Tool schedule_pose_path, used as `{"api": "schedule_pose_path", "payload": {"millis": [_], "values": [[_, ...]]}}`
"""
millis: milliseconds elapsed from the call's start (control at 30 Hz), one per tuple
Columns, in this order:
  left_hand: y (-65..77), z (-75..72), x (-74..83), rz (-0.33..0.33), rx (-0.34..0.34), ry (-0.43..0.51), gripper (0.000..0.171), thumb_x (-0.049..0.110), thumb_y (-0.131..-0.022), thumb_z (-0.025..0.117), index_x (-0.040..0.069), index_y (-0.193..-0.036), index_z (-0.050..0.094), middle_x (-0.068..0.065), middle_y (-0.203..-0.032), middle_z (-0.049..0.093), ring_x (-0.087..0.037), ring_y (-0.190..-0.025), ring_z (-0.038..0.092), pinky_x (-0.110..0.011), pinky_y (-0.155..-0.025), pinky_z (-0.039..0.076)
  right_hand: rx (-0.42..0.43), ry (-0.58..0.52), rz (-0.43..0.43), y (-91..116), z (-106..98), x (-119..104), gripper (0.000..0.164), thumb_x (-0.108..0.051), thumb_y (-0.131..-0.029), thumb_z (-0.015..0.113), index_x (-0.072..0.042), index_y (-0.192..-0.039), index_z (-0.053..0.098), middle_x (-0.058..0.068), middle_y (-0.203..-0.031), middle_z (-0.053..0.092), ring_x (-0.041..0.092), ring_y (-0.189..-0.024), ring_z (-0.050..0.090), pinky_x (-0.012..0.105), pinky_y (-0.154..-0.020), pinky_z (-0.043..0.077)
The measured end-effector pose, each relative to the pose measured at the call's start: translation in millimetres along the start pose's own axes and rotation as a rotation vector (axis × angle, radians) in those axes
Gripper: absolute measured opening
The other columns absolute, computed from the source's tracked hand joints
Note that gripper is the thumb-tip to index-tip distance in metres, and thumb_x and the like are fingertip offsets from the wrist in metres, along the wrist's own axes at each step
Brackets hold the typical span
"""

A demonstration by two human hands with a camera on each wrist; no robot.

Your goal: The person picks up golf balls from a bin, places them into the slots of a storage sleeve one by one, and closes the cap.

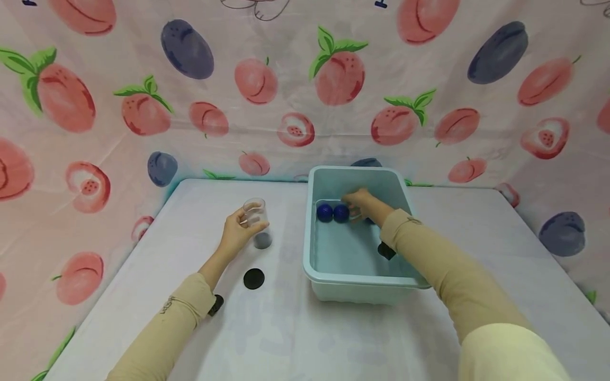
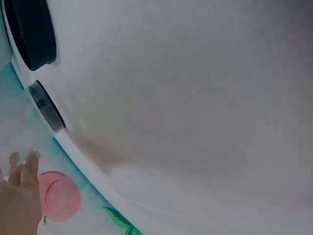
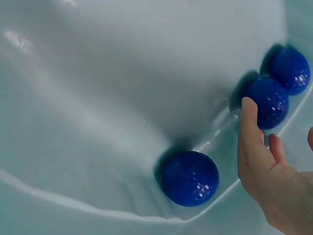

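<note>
My left hand [image 1: 234, 233] grips a clear plastic cup [image 1: 256, 210] with a dark base [image 1: 262, 241], upright on the table. In the left wrist view the cup's dark base [image 2: 47, 106] shows, with the hand [image 2: 20, 200] at the edge. A round black lid [image 1: 254, 279] lies nearer me. Inside the light blue-green bin, my right hand [image 1: 364, 205] reaches down beside blue balls [image 1: 341, 212]. From the right wrist, its extended fingers [image 3: 250, 127] are beside the middle ball [image 3: 268, 104]; another ball [image 3: 291, 71] touches that one, and a third [image 3: 190, 178] lies apart.
The bin [image 1: 364, 280] stands right of the cup on a white-covered table [image 1: 267, 338]. A fruit-print cloth [image 1: 295, 79] hangs behind and at the sides. Dark wrist devices [image 1: 387, 251] show under both sleeves.
</note>
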State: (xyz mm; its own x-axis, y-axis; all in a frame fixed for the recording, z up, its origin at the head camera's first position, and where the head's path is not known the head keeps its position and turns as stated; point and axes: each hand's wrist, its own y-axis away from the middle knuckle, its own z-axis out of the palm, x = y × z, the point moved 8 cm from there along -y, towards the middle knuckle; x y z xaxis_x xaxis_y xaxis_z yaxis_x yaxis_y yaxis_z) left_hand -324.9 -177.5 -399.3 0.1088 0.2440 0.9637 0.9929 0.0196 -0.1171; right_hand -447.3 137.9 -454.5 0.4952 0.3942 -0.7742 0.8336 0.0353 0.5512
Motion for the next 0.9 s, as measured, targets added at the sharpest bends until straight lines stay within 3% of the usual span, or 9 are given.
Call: {"api": "schedule_pose_path", "payload": {"millis": [67,167,233,333,467,567,667,733,900], "values": [[0.2,-1.2,0.2,0.002,0.001,-0.01,0.048,0.011,-0.08,0.075,0.01,-0.124,0.057,-0.016,-0.129,0.057,-0.03,-0.117,0.057,-0.012,-0.076,0.05,0.019,-0.01,0.016,-23,-1,8,0.074,-0.022,-0.087,0.066,-0.001,-0.141,0.021,0.024,-0.126,0.049,0.044,-0.108,0.056,0.054,-0.079,0.054],[0.6,-3.1,0.2,0.007,0.006,-0.019,0.048,0.012,-0.08,0.075,0.011,-0.124,0.057,-0.015,-0.13,0.057,-0.029,-0.119,0.057,-0.01,-0.077,0.049,0.042,-0.002,0.064,-44,0,14,0.075,-0.018,-0.084,0.068,-0.003,-0.141,0.021,0.024,-0.126,0.046,0.045,-0.105,0.055,0.052,-0.074,0.055],[0.7,-3.1,0.1,0.013,0.005,-0.014,0.048,0.011,-0.08,0.075,0.009,-0.124,0.057,-0.016,-0.129,0.058,-0.029,-0.118,0.057,-0.01,-0.077,0.049,0.04,0.004,0.081,-33,6,12,0.071,-0.012,-0.086,0.065,-0.001,-0.141,0.023,0.025,-0.133,0.041,0.045,-0.113,0.052,0.051,-0.083,0.054],[0.3,-1.1,0.1,0.022,0.001,-0.005,0.048,0.01,-0.08,0.075,0.007,-0.125,0.057,-0.019,-0.128,0.058,-0.03,-0.118,0.057,-0.011,-0.076,0.05,0.004,0.02,0.1,-38,12,16,0.074,-0.004,-0.08,0.071,0.003,-0.139,0.027,0.028,-0.136,0.039,0.045,-0.114,0.052,0.047,-0.085,0.054],[-0.6,1.3,-0.2,0.026,0.001,0.009,0.048,0.009,-0.08,0.074,0.006,-0.125,0.057,-0.02,-0.128,0.058,-0.032,-0.117,0.057,-0.009,-0.075,0.049,0.031,0.042,0.093,-90,8,38,0.083,0.0,-0.07,0.08,0.004,-0.136,0.029,0.03,-0.133,0.041,0.046,-0.105,0.056,0.043,-0.071,0.058],[-0.1,2.1,0.0,0.023,0.001,0.001,0.049,0.011,-0.08,0.074,0.006,-0.126,0.056,-0.021,-0.127,0.058,-0.033,-0.116,0.057,-0.008,-0.074,0.048,0.069,0.036,0.086,-127,3,54,0.086,-0.001,-0.07,0.08,0.002,-0.137,0.026,0.028,-0.137,0.038,0.046,-0.105,0.056,0.043,-0.067,0.058],[1.1,2.7,0.5,0.015,0.0,-0.008,0.049,0.013,-0.081,0.074,0.007,-0.126,0.057,-0.021,-0.127,0.059,-0.033,-0.115,0.058,-0.008,-0.074,0.047,0.06,0.033,0.081,-137,-1,59,0.085,-0.004,-0.071,0.08,0.002,-0.138,0.027,0.029,-0.137,0.038,0.046,-0.105,0.056,0.043,-0.07,0.058],[1.6,2.6,1.1,0.014,-0.001,-0.008,0.049,0.013,-0.081,0.074,0.007,-0.126,0.057,-0.02,-0.127,0.058,-0.032,-0.116,0.058,-0.008,-0.074,0.048,0.05,0.043,0.065,-116,-1,50,0.082,-0.005,-0.072,0.079,0.005,-0.136,0.029,0.03,-0.131,0.043,0.044,-0.099,0.06,0.042,-0.07,0.058],[1.0,0.6,3.2,0.027,-0.001,-0.015,0.047,0.011,-0.08,0.074,0.007,-0.124,0.057,-0.019,-0.127,0.059,-0.031,-0.115,0.058,-0.009,-0.074,0.048,0.046,0.115,0.05,9,10,-1,0.073,-0.007,-0.083,0.068,0.007,-0.141,0.025,0.028,-0.133,0.043,0.038,-0.1,0.062,0.034,-0.074,0.058]]}}
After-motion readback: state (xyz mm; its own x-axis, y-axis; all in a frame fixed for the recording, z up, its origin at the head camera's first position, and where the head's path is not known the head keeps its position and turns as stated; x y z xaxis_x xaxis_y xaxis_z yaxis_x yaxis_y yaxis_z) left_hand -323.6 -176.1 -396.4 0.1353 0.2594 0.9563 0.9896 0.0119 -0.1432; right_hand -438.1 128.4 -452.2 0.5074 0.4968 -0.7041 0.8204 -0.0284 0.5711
